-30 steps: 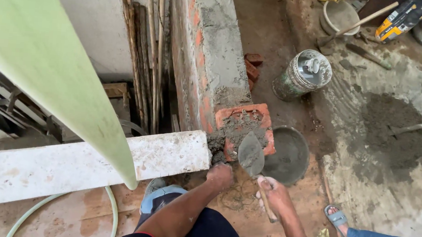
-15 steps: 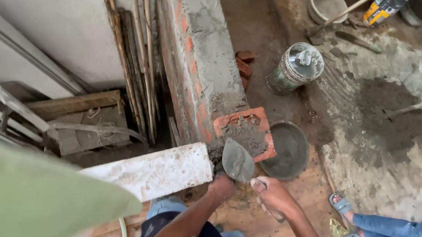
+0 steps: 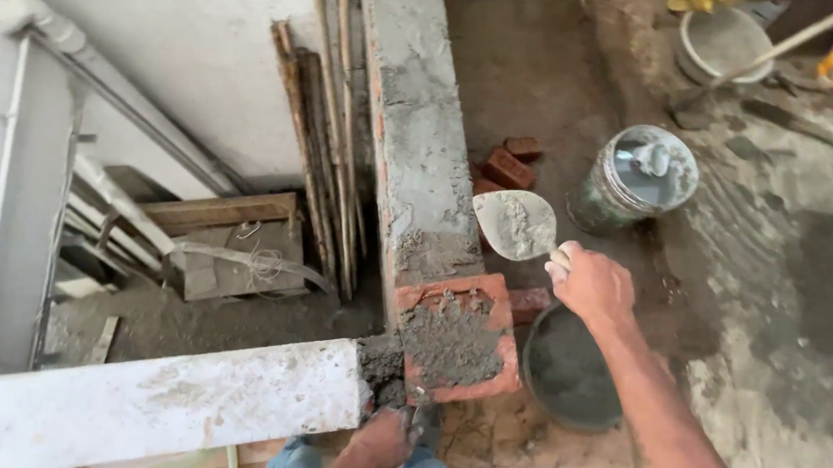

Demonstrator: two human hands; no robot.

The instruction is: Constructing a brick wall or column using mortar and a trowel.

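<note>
The right hand (image 3: 589, 282) is closed around the handle of a brick trowel (image 3: 516, 224), fingers wrapped tight; the blade points left, lies roughly flat and carries a smear of grey mortar. The blade hovers just right of the narrow brick wall (image 3: 419, 135), which runs from near to far and is capped with a rough grey mortar bed.

At the near end of the wall sits a red brick (image 3: 455, 338), with a heap of wet mortar spread over its upper face. The left hand (image 3: 382, 439) is low down at the near edge of this brick, touching its near left corner; the fingers are curled, but whether they grip anything cannot be told.

A long whitish beam (image 3: 140, 405) lies left of the brick, its end just beside it. Right of the brick, on the ground, stands a round black mortar pan (image 3: 572, 375), directly under the right forearm. Farther off, a mortar-spattered bucket (image 3: 636, 177) holds water, and loose red bricks (image 3: 509, 164) lie between it and the wall. Wooden sticks (image 3: 330, 138) lean against the left side of the wall.
</note>
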